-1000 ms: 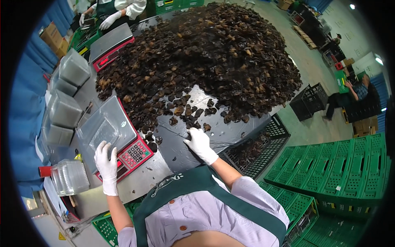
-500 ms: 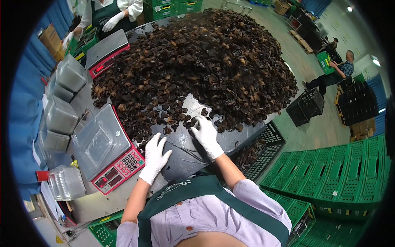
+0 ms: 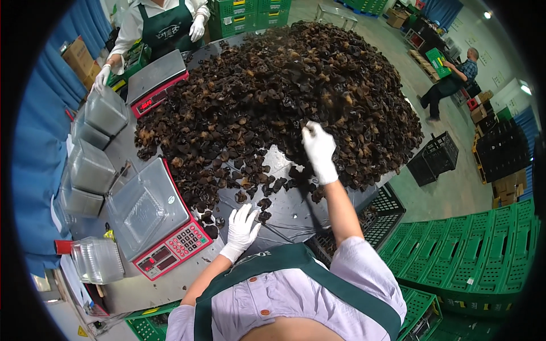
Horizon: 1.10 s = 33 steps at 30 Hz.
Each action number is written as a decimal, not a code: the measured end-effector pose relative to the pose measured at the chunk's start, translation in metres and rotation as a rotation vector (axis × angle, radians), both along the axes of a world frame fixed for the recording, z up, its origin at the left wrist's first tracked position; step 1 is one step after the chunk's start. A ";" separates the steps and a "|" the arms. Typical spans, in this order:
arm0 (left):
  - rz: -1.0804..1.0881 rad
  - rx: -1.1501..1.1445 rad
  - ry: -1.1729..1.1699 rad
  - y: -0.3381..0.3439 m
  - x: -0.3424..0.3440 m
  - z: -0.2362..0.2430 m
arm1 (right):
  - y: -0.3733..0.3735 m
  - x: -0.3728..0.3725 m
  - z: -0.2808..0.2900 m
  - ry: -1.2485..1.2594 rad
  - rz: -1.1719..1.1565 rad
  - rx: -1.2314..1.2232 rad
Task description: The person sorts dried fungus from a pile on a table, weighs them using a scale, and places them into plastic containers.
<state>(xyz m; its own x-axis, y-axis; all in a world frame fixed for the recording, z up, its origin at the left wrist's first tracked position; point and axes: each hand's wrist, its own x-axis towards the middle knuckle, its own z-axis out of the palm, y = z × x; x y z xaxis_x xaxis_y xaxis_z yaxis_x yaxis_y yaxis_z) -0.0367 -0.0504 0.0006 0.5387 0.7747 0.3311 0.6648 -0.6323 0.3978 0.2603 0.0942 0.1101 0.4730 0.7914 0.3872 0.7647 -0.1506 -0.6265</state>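
Note:
A large heap of dark brown wood ear mushrooms (image 3: 273, 85) covers the table. My right hand (image 3: 321, 152), in a white glove, is over the heap's near slope with its fingers curled in; whatever they hold is hidden. Close to the table's front edge is my left hand (image 3: 242, 232), also gloved, fingers stretched and slightly apart. Just beside its fingertips lie a few loose wood ear mushrooms (image 3: 264, 204). To its left stands a red and grey scale (image 3: 172, 250) bearing a transparent plastic tray (image 3: 142, 209).
Stacked clear plastic boxes (image 3: 91, 165) line the left side. Across the table a gloved co-worker (image 3: 165, 31) stands by a second scale (image 3: 156, 77). Green crates (image 3: 455, 250) rise at right, and a black crate (image 3: 387, 213) sits below the table edge. Another person (image 3: 458, 77) carries a green crate.
My right hand has moved farther out and right onto the heap, its fingers curling. My left hand has shifted right and nearer to me. The co-worker's hand now touches the plastic boxes.

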 end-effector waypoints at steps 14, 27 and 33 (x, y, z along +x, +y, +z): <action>0.011 -0.029 -0.034 0.000 0.001 0.002 | 0.058 0.057 -0.012 -0.070 -0.110 -0.080; 0.004 -0.027 -0.020 0.001 0.001 -0.002 | 0.068 0.042 0.010 -0.195 -0.169 -0.323; -0.005 -0.046 -0.032 0.000 0.000 -0.001 | 0.077 0.049 0.008 -0.250 -0.176 -0.398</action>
<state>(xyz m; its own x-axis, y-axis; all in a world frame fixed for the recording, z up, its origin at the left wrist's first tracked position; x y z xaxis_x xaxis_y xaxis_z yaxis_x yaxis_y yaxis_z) -0.0362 -0.0506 -0.0007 0.5322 0.7870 0.3119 0.6485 -0.6158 0.4474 0.3090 0.1707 0.1186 0.5443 0.8171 0.1900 0.8254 -0.4812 -0.2954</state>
